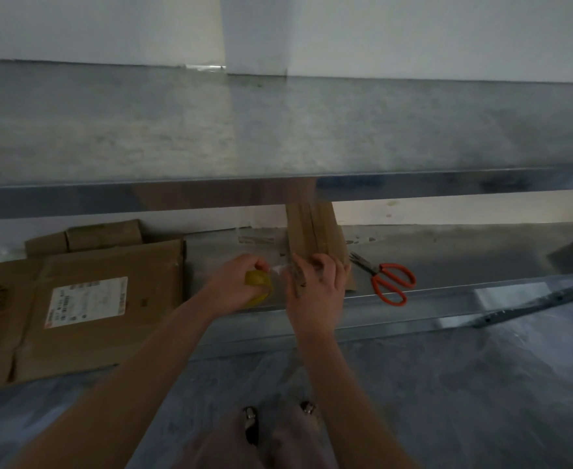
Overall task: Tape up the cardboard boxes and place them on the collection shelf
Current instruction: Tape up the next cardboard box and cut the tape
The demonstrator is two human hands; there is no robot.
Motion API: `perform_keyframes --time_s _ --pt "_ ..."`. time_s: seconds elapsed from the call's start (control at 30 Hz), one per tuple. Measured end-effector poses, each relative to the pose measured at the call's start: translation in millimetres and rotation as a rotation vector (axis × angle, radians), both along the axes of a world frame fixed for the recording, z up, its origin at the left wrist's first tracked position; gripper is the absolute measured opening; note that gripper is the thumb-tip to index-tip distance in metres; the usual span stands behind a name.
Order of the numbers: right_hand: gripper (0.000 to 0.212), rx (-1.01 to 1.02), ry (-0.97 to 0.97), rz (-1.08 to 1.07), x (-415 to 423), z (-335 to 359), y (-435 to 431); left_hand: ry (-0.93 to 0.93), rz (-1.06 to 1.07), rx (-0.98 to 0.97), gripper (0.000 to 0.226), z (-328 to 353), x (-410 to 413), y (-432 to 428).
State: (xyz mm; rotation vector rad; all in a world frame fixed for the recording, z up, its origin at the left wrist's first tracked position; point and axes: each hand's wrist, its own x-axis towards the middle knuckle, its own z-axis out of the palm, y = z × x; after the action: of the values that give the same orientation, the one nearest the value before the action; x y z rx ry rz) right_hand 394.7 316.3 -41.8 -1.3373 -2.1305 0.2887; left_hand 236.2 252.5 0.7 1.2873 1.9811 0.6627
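Note:
A small brown cardboard box [315, 231] stands on the lower metal shelf [447, 262], its top hidden behind the upper shelf's front rail. My left hand [234, 282] grips a yellow tape roll [258, 286] just left of the box. A clear strip of tape [281, 268] runs from the roll toward the box. My right hand [315, 292] presses the tape end against the box's front lower part.
Flattened cardboard boxes [102, 299], one with a white label, lie on the lower shelf at left. Orange-handled scissors [386, 279] lie right of the box. The wide upper shelf [278, 130] overhangs above. My feet [278, 421] stand on grey floor.

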Motion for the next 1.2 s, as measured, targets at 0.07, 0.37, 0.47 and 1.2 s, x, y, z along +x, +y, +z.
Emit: perform_keyframes --time_s 0.07,0.37,0.47,1.2 --pt "0.029 0.036 0.040 0.007 0.0 -4.6 0.8 -0.012 -0.010 0.010 0.031 -0.9 -4.1 0.1" --pt "0.024 0.027 0.136 0.005 2.8 -8.4 8.0 0.001 -0.075 -0.001 0.027 -1.1 -14.3 7.7" --pt "0.026 0.031 0.152 0.010 3.9 -7.2 9.3 0.096 -0.150 0.042 0.025 -2.5 -19.1 10.5" --pt "0.047 -0.211 -0.056 0.370 3.5 34.8 -48.3 0.114 -0.089 0.171 0.023 -2.7 -33.7 -35.6"
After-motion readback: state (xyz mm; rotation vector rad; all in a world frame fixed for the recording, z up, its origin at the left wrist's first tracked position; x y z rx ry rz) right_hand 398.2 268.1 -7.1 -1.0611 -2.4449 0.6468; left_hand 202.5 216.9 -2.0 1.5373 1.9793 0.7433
